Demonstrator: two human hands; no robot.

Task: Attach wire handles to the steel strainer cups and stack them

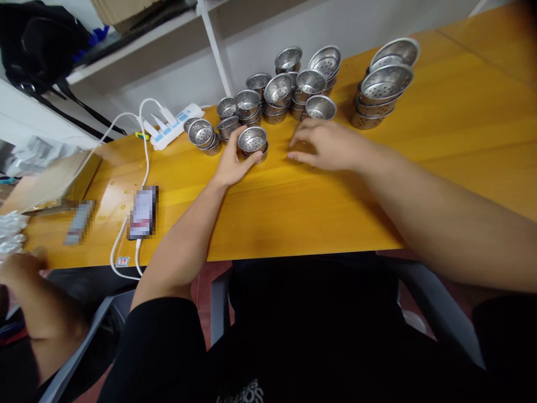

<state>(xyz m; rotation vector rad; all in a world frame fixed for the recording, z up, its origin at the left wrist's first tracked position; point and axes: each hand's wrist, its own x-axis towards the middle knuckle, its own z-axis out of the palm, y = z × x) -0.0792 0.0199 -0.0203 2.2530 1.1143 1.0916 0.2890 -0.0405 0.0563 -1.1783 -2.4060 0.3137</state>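
My left hand (232,163) is closed around a short stack of perforated metal cups (252,139) on the table, thumb at the near side and fingers at the far left. My right hand (325,144) hovers to the right with thumb and fingers apart and slightly curled, and I see nothing between them. Just beyond it, partly covered by the hand, is a small perforated cup (320,105). Behind both hands stand several more stacks of such cups, among them a leaning stack (203,136) at the left and a taller stack of wider cups (373,106) at the right.
A white power strip (178,126) with cables lies left of the cups. A phone (143,212) on a charging cable and another phone-like device (79,223) lie on the wooden table (268,224). A cardboard box (62,182) and another person's arm (46,305) are farther left.
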